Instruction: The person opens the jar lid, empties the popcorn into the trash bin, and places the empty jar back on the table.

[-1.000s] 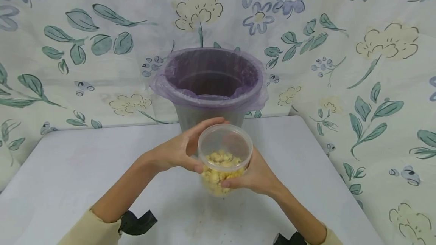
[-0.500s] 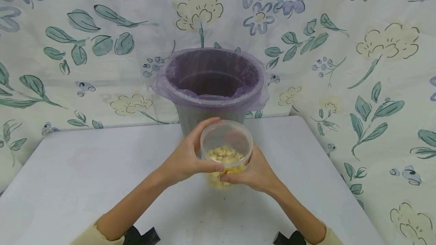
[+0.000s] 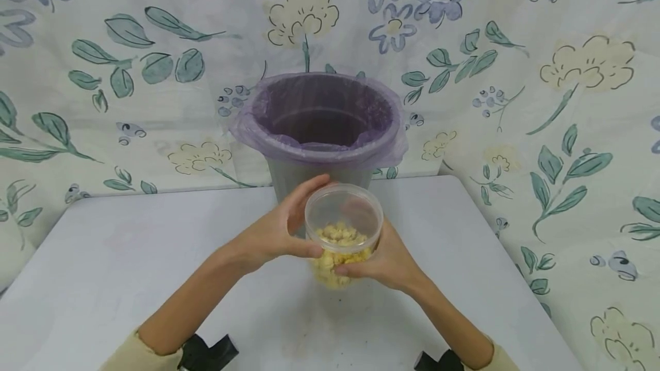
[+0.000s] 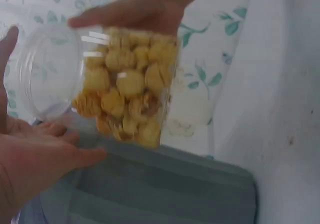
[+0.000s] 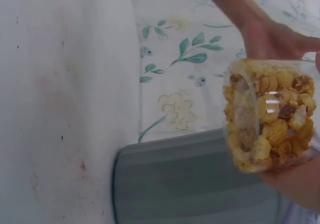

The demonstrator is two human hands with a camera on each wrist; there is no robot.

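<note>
A clear round plastic jar [image 3: 342, 248], partly filled with yellow popcorn [image 4: 127, 81], is held up above the white table and tilted. My right hand [image 3: 387, 259] grips its lower side, thumb across the front. Around the clear, ridged top [image 4: 50, 74] of the jar spreads my left hand [image 3: 273, 233]. Its thumb overlaps the rim in the head view. In the left wrist view those fingers [image 4: 82, 158] are extended beside the top, with a gap to the thumb. Brown-coated pieces show through the jar base in the right wrist view.
Behind the hands stands a grey bin [image 3: 289, 179] lined with a purple bag [image 3: 319, 153]. A floral cloth [image 3: 154, 130] hangs behind and to the right. Small dark specks and brownish stains mark the white table [image 3: 129, 256].
My left thumb slid right across the front of the jar's rim, then drew partway back left. The jar rose slightly, its mouth shifting a little right. My right hand kept its hold.
</note>
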